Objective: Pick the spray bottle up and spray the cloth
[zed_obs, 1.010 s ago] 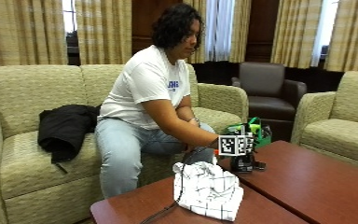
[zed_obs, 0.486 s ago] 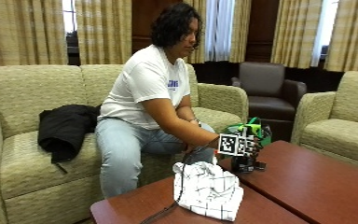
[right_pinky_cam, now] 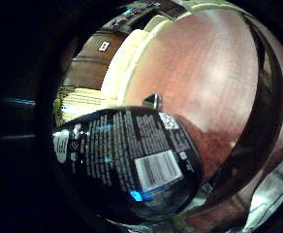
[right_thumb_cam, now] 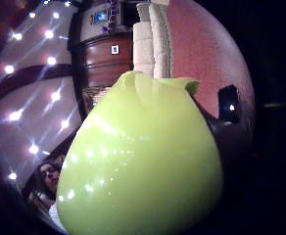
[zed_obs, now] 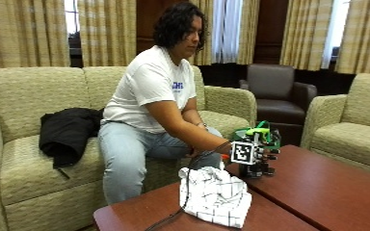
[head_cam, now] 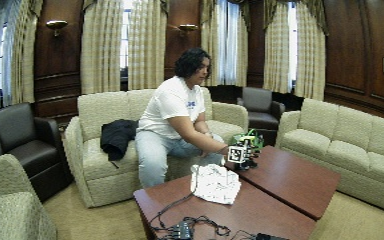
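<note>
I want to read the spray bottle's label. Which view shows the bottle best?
The little finger side palm view: the spray bottle fills it, dark body with printed label and barcode. The thumb side palm view shows only its green top. In both outside views the right hand mostly hides it.

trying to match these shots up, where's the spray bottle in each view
Outside view: spray bottle stands on the reddish table, at the gloved right hand, behind the checked cloth.
Wide outside view: same spot, centre of the room.
Little finger side palm view: its dark labelled body fills the middle.
Thumb side palm view: its green top fills the picture.
Shared landmark: the table.
</note>
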